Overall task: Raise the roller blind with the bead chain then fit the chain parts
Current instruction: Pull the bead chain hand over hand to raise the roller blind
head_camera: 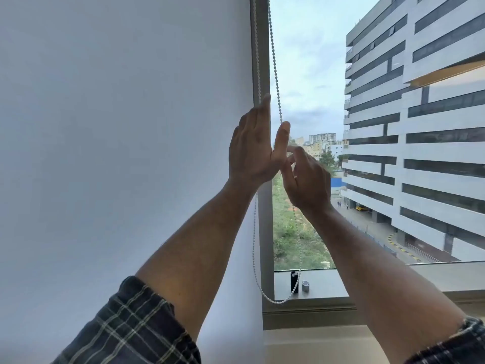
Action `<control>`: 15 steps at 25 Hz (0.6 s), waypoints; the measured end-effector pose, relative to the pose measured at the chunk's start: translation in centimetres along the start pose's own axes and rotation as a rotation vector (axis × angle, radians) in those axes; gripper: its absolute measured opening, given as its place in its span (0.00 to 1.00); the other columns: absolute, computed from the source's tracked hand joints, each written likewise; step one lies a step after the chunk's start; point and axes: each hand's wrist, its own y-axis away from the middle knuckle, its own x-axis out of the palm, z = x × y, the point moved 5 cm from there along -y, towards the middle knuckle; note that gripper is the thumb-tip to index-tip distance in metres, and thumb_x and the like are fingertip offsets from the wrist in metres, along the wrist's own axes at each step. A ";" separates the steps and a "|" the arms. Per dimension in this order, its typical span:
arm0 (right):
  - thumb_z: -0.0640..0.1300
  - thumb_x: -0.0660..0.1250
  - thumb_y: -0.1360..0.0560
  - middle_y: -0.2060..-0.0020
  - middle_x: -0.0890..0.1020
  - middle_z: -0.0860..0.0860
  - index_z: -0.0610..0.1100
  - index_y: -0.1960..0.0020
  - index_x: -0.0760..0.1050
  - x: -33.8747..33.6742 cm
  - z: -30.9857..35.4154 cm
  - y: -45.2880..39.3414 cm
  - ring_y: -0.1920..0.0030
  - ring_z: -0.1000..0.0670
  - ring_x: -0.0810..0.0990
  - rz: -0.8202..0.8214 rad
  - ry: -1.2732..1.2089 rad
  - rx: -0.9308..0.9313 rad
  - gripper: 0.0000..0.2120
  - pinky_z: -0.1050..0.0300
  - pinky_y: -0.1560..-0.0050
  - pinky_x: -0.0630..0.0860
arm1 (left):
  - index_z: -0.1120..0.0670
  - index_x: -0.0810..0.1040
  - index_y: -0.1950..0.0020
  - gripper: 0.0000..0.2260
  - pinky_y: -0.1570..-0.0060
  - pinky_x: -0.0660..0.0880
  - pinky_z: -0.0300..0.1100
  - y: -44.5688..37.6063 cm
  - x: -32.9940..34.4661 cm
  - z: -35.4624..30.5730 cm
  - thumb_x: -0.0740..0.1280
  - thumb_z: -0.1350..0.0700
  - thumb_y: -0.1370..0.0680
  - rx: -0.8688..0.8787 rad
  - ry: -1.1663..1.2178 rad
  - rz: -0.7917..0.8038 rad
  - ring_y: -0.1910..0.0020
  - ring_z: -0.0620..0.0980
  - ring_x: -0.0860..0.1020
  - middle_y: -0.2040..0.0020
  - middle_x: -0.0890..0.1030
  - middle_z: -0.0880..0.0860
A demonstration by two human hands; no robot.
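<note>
The white roller blind (pixel 131 127) hangs down over the left of the window. Its white bead chain (pixel 275 69) runs in two strands along the blind's right edge and loops just above the sill. My left hand (pixel 252 151) is raised with straight fingers against the left strand and the frame, and its thumb tip touches the right strand. Just below that thumb, my right hand (pixel 309 179) pinches the right strand between thumb and fingertips. A black cylindrical part (pixel 294 281) and a small grey part (pixel 305 286) stand on the sill behind the loop.
The grey window frame post (pixel 262 48) stands right behind the chain. The sill (pixel 328 285) runs off to the right under the glass. Through the pane I see a large white building (pixel 420 127) and greenery below.
</note>
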 end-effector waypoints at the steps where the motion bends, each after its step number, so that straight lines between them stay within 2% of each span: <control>1: 0.48 0.65 0.17 0.60 0.86 0.47 0.40 0.43 0.78 0.2 0.0 0.1 0.62 0.43 0.86 0.002 -0.020 -0.002 0.11 0.58 0.60 0.73 | 0.53 0.65 0.20 0.29 0.26 0.66 0.51 -0.2 0.3 0.1 0.55 0.41 0.18 -0.024 0.019 -0.003 0.25 0.53 0.71 0.23 0.72 0.52; 4: 0.44 0.66 0.18 0.64 0.84 0.47 0.41 0.50 0.77 0.7 0.3 0.7 0.66 0.43 0.83 -0.013 0.003 -0.043 0.06 0.57 0.65 0.74 | 0.52 0.73 0.27 0.25 0.35 0.77 0.51 -0.8 0.9 0.2 0.54 0.40 0.18 -0.145 0.079 -0.013 0.35 0.51 0.80 0.33 0.82 0.51; 7: 0.45 0.61 0.16 0.66 0.82 0.47 0.41 0.53 0.75 1.5 0.1 1.3 0.69 0.42 0.80 -0.002 -0.018 -0.047 0.10 0.54 0.68 0.74 | 0.53 0.79 0.43 0.20 0.47 0.82 0.51 -1.2 1.6 0.9 0.53 0.41 0.17 -0.304 0.293 -0.020 0.51 0.49 0.84 0.49 0.86 0.51; 10: 0.46 0.58 0.15 0.67 0.82 0.46 0.42 0.54 0.74 2.0 -0.4 1.7 0.70 0.39 0.79 0.004 -0.049 -0.011 0.13 0.53 0.71 0.73 | 0.53 0.79 0.47 0.19 0.49 0.82 0.51 -1.7 2.9 1.6 0.54 0.43 0.14 -0.473 0.572 0.059 0.59 0.51 0.85 0.59 0.85 0.51; 12: 0.47 0.57 0.15 0.66 0.82 0.45 0.40 0.54 0.73 2.5 -0.3 1.9 0.69 0.37 0.80 0.039 -0.062 -0.013 0.15 0.48 0.71 0.76 | 0.53 0.80 0.49 0.21 0.56 0.79 0.47 -2.1 3.5 1.6 0.53 0.42 0.14 -0.570 0.792 0.123 0.67 0.51 0.83 0.64 0.85 0.54; 14: 0.48 0.55 0.14 0.66 0.82 0.44 0.39 0.55 0.74 2.9 -0.1 1.9 0.69 0.37 0.79 0.067 -0.081 -0.042 0.17 0.47 0.72 0.76 | 0.53 0.81 0.52 0.22 0.63 0.73 0.44 -2.4 3.7 1.5 0.53 0.43 0.13 -0.626 0.889 0.170 0.72 0.51 0.77 0.69 0.82 0.54; 15: 0.48 0.54 0.14 0.67 0.81 0.45 0.39 0.55 0.74 2.9 0.0 1.8 0.70 0.37 0.79 0.072 -0.089 -0.062 0.17 0.49 0.72 0.76 | 0.53 0.82 0.54 0.22 0.63 0.72 0.44 -2.5 3.6 1.5 0.53 0.44 0.13 -0.638 0.878 0.174 0.72 0.50 0.74 0.71 0.79 0.52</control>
